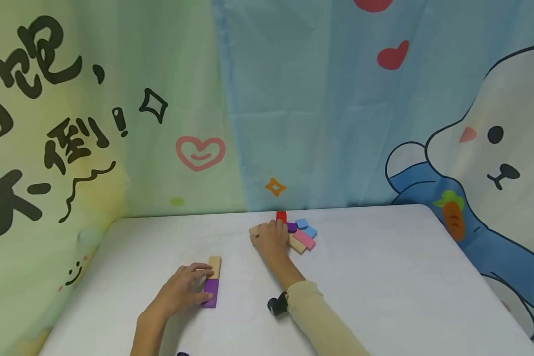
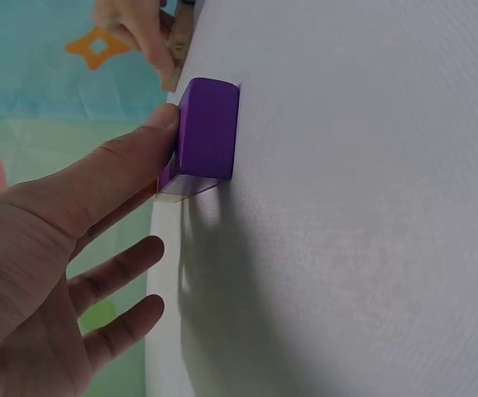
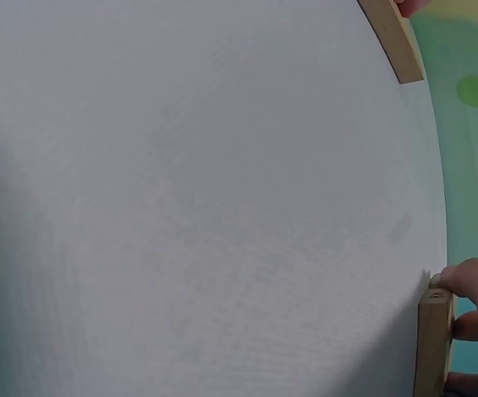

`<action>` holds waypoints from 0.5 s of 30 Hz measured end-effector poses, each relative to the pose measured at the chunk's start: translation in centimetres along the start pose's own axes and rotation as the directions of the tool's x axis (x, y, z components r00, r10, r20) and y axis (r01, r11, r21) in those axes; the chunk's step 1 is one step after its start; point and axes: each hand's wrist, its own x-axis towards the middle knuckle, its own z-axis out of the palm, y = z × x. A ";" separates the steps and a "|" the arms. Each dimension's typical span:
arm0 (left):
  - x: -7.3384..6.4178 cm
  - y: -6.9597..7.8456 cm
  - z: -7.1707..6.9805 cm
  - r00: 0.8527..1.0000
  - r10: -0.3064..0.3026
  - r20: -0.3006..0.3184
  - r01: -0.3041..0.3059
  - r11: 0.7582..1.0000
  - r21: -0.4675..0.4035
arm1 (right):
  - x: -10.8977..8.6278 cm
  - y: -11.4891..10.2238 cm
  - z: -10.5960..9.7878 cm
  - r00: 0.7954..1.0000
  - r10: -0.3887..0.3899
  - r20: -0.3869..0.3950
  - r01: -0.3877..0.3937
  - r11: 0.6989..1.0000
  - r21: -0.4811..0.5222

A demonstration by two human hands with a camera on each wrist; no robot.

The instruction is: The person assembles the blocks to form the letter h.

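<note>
My left hand [image 1: 184, 289] rests at two blocks laid end to end: a purple block [image 1: 211, 292] nearer me and a tan wooden block [image 1: 215, 266] beyond it. Its thumb touches the purple block [image 2: 209, 128], while the other fingers are spread and one reaches the tan block. Farther back, my right hand [image 1: 272, 242] holds another tan block [image 1: 257, 229] at the left of a loose group. In the right wrist view, fingertips [image 3: 468, 281] lie along the edge and end of that tan block [image 3: 432, 343]; part of the grip is hidden.
Beside the right hand lie a red block [image 1: 281, 216], a purple block [image 1: 291, 227], two light blue blocks [image 1: 310, 232], a pink block [image 1: 304, 240] and a tan block [image 1: 297, 244]. The white table [image 1: 405, 287] meets a printed curtain [image 1: 289, 104] at its back edge.
</note>
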 end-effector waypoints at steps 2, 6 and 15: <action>0.0 0.0 -0.1 1.000 0.002 -0.003 -0.002 1.000 0.005 | 0.1 0.1 0.3 1.000 -0.003 -0.015 0.003 1.000 0.006; 0.1 -0.2 -0.1 1.000 0.005 -0.003 -0.005 1.000 0.002 | 0.3 0.2 0.7 0.999 0.002 -0.042 -0.001 0.999 0.038; -0.2 -0.5 0.0 0.999 0.037 0.016 -0.037 0.999 -0.009 | -0.2 -0.1 0.4 0.994 -0.067 -0.092 0.089 0.960 0.264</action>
